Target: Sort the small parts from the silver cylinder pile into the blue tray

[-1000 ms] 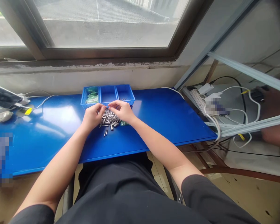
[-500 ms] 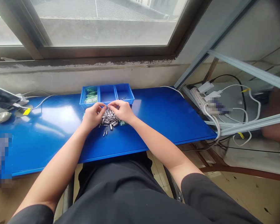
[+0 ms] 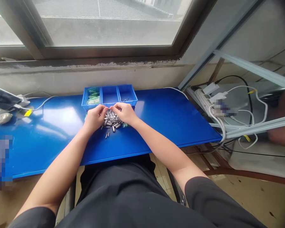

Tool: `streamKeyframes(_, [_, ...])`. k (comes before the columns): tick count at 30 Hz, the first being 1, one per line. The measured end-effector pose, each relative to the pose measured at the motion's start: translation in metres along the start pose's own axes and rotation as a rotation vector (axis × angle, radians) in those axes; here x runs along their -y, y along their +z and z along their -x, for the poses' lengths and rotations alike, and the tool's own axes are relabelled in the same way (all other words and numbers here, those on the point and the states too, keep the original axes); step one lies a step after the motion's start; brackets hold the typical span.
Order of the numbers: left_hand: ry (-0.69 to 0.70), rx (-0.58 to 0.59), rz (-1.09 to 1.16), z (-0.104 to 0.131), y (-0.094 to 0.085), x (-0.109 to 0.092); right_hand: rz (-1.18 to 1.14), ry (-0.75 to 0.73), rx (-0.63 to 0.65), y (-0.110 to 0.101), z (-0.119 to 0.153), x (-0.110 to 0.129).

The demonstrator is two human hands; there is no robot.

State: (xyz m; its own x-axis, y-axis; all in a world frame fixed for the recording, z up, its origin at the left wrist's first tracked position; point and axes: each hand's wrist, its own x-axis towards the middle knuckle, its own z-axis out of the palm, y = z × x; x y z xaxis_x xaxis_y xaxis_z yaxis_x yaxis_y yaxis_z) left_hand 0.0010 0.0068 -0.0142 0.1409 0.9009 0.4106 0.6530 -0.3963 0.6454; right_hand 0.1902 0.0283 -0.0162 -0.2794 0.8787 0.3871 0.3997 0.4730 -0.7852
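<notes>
Head view: little has changed; left hand point(image 3: 95, 118) and right hand point(image 3: 123, 113) stay curled, fingertips nearly meeting, whether gripping anything I cannot tell, above metal parts point(image 3: 112, 120) heaped on the surface point(image 3: 171, 120). The fingerwork seems unfinished.

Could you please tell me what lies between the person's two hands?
In the head view, a pile of metal parts lies between the left hand and right hand.

A bright blue tabletop point(image 3: 161, 120) carries blue bins point(image 3: 110, 95), green packets point(image 3: 93, 99) and silver-grey metal parts point(image 3: 112, 119). The shirt point(image 3: 123, 198) is plain black, the window frame point(image 3: 109, 52) dark brown, the floor point(image 3: 249, 191) pale cream with dark flecks.
</notes>
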Motion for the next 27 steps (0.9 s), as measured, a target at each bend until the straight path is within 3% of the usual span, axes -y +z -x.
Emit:
streamKeyframes(5, [0.001,-0.044,-0.009,-0.0002,-0.0019,0.0012,-0.041,-0.063,0.019,0.0015,-0.0009,-0.0008])
streamKeyframes(27, [0.024,-0.029,0.056,-0.0002,-0.0018,-0.0004,-0.022,-0.06,0.046,-0.0003,-0.0014,-0.0007])
